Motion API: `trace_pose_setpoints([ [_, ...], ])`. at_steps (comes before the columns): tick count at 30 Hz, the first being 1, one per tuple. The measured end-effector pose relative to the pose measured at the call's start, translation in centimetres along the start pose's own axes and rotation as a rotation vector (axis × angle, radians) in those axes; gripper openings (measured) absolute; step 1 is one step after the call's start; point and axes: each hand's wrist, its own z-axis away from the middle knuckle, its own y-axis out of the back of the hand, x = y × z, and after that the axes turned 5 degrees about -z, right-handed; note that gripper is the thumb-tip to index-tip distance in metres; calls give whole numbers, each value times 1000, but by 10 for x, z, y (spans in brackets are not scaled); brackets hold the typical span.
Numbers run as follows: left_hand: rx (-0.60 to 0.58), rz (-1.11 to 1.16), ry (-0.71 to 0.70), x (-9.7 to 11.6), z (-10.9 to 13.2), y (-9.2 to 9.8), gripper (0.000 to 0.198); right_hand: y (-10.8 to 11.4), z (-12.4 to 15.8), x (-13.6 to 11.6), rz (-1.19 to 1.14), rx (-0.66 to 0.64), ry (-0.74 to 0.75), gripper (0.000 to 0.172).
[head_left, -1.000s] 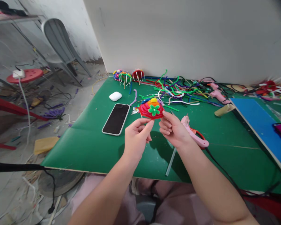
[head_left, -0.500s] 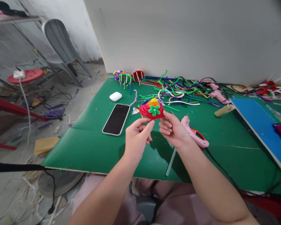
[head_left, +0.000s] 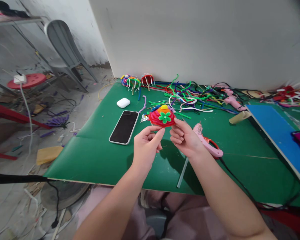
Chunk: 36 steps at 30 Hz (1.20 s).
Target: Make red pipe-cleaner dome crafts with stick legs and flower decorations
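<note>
Between my two hands is a small red pipe-cleaner umbrella-like ornament [head_left: 156, 119], raised over the green table. A green flower with a pale centre faces me on it, with yellow, orange, blue and purple parts along its top. My left hand [head_left: 148, 143] pinches its lower left edge, thumb pointing up. My right hand [head_left: 183, 136] grips its right edge, the other fingers curled. A pink glue gun [head_left: 211, 149] lies just beyond my right wrist, partly covered by it. From under that wrist a clear glue stick [head_left: 182, 175] reaches toward the table's front edge.
A phone [head_left: 124, 127] and a white earbud case [head_left: 123, 103] lie left of my hands. Two similar ornaments [head_left: 147, 80] stand at the back. Tangled pipe cleaners [head_left: 187, 95] spread along the wall. At right are a blue board [head_left: 277, 133] and a beige roll [head_left: 239, 117].
</note>
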Motion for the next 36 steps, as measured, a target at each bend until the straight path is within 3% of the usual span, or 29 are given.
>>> trace_pose_setpoints([
  [36, -86, -91, 93, -5, -5, -2, 30, 2, -1, -9, -118, 23, -6, 39],
])
